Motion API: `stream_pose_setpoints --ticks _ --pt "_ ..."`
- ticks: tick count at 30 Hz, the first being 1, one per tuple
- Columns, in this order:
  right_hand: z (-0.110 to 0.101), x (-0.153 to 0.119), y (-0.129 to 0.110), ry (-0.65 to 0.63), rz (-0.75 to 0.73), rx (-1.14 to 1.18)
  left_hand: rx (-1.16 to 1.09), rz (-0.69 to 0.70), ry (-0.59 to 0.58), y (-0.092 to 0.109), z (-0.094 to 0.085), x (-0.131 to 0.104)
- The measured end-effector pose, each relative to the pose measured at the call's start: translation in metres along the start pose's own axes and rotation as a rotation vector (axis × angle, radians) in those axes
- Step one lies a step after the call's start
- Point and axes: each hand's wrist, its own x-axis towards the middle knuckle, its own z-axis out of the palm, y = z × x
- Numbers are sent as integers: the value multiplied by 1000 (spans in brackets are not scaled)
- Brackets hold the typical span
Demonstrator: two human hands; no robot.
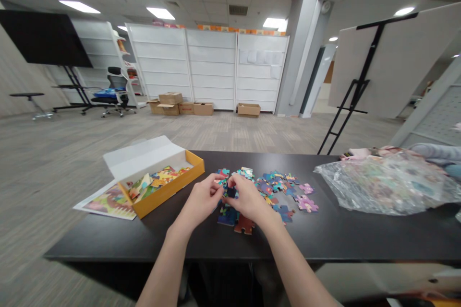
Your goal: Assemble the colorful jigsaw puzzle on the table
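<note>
My left hand (205,196) is closed in a pinch over the jigsaw puzzle pieces, and its fingertips hide what they hold. Close beside it, my right hand (248,197) pinches a dark blue jigsaw puzzle piece (231,193). Below the hands lie a dark blue piece (226,218) and a reddish-brown piece (244,225), side by side. Many loose pieces spread to the right, among them teal and blue ones (277,182) and pink-purple ones (307,203). A few more pieces (247,171) show just beyond my fingers.
On the left of the black table (345,235) an opened yellow box (169,189) holds more colourful pieces, its white lid raised. A printed picture sheet (108,201) lies under it. Clear plastic packaging (389,187) covers the table's right side. Beyond stand a board stand (355,86) and cardboard boxes (171,103).
</note>
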Motion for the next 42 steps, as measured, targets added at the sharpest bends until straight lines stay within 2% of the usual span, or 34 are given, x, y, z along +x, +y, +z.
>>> stream_pose_setpoints --ticks 5,9,12,15,19,23,28,35,39,42 --pt "-25 -2 10 -15 21 14 215 -46 93 -6 -2 1" --pt "-53 -8 29 -5 76 -76 347 -112 119 -10 -5 0" --pt "-71 -16 46 41 193 -211 370 -67 54 -5 -1 -4" --pt "-81 -24 59 1 283 -291 446 48 -50 4 9 -9" --pt "-79 -28 66 -96 273 -260 544 86 -121 10 20 -9" --pt "-73 -25 68 -107 304 -257 549 79 -143 7 25 -6" --pt "-75 -26 69 -115 312 -226 568 105 -112 9 27 -4" --pt "-71 -30 69 -127 226 -186 744 -45 -2 19 18 -3" --pt "-70 -29 66 -154 208 -107 696 32 39 20 23 -3" --pt "-72 -30 65 -177 201 -46 574 140 1 22 33 -3"
